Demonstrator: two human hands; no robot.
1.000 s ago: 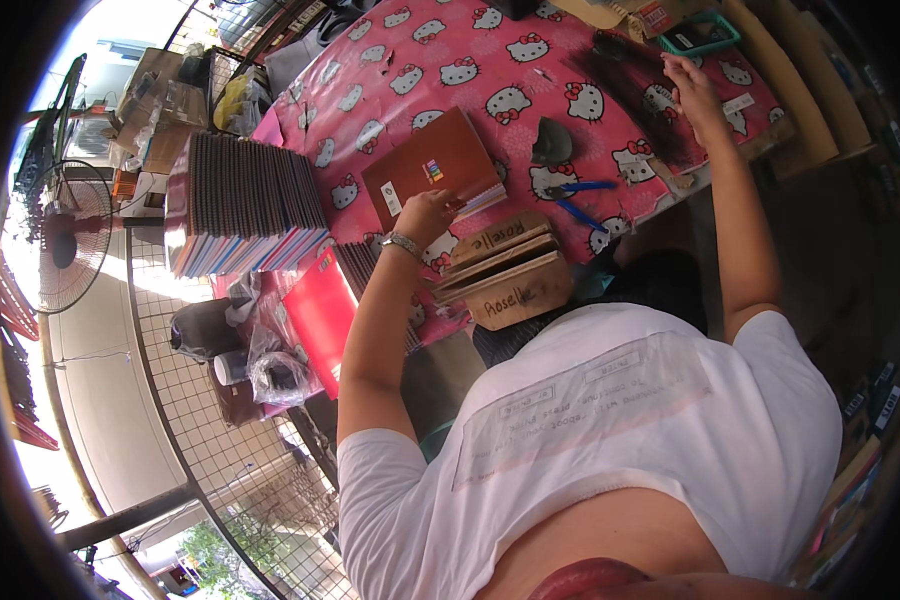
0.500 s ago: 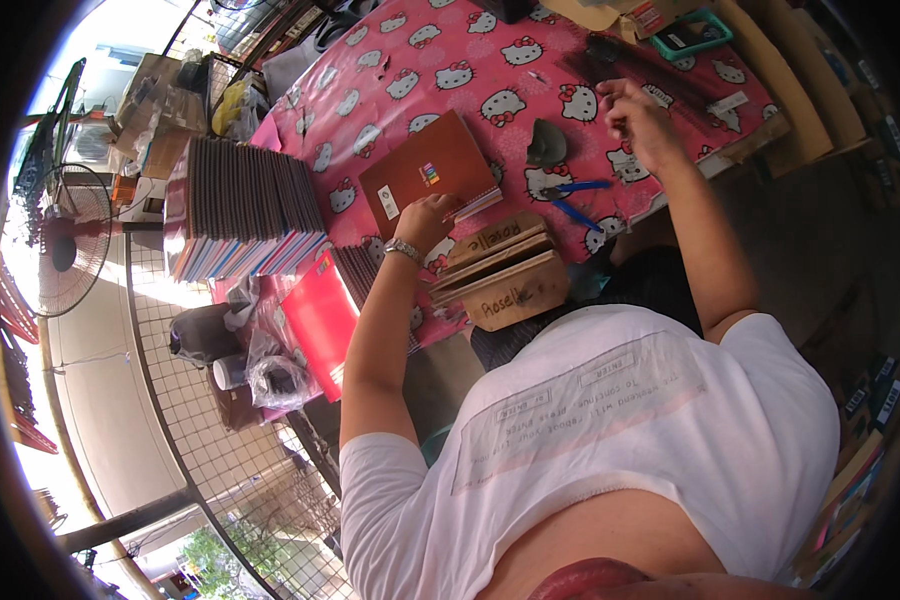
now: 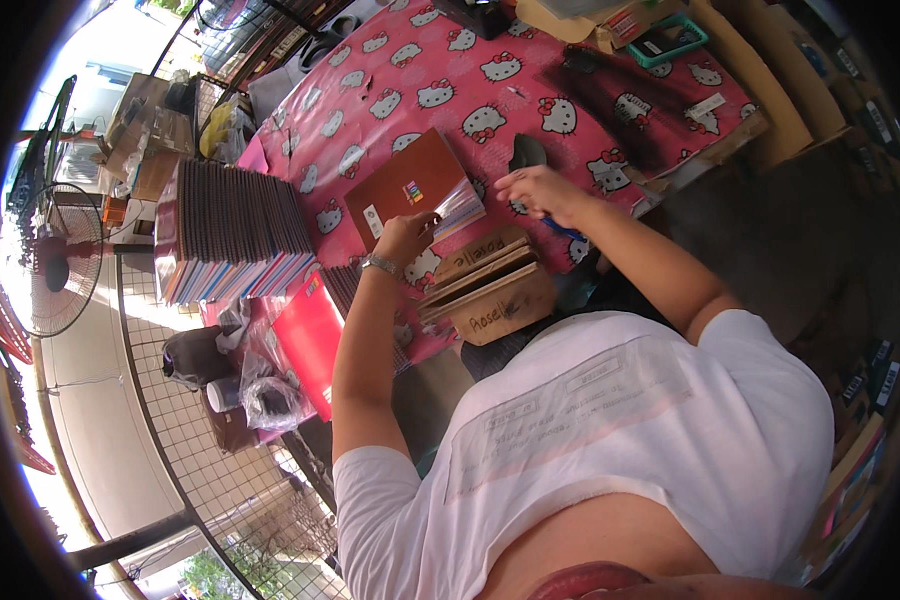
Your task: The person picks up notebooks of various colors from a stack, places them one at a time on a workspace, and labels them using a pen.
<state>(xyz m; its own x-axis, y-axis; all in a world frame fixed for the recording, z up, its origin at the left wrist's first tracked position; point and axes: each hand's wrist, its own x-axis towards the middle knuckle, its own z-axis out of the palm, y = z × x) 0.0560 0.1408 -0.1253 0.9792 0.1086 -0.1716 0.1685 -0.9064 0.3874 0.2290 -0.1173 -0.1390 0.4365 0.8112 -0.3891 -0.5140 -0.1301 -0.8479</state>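
A brown-covered notebook lies on the pink patterned tablecloth, its near page edges slightly fanned. My left hand, with a metal watch at the wrist, is closed at its near edge, fingertips on the pages. My right hand hovers just right of the notebook, thumb and fingers pinched together; anything thin between them is too small to make out. Blue-handled pliers lie partly hidden beneath that hand. Beyond it rests a dark grey curved piece. A wooden block holder with slots stands between the notebook and my body.
A tall stack of spiral-bound notebooks stands at the left, with a red notebook nearer me. A blurred dark bundle of thin strands lies at the right. A teal-cased phone and cardboard are at the far right.
My right hand has come left and nearer from beside the dark bundle to the notebook, passing over the pliers. My left hand stays at the notebook's near edge; the view has shifted slightly.
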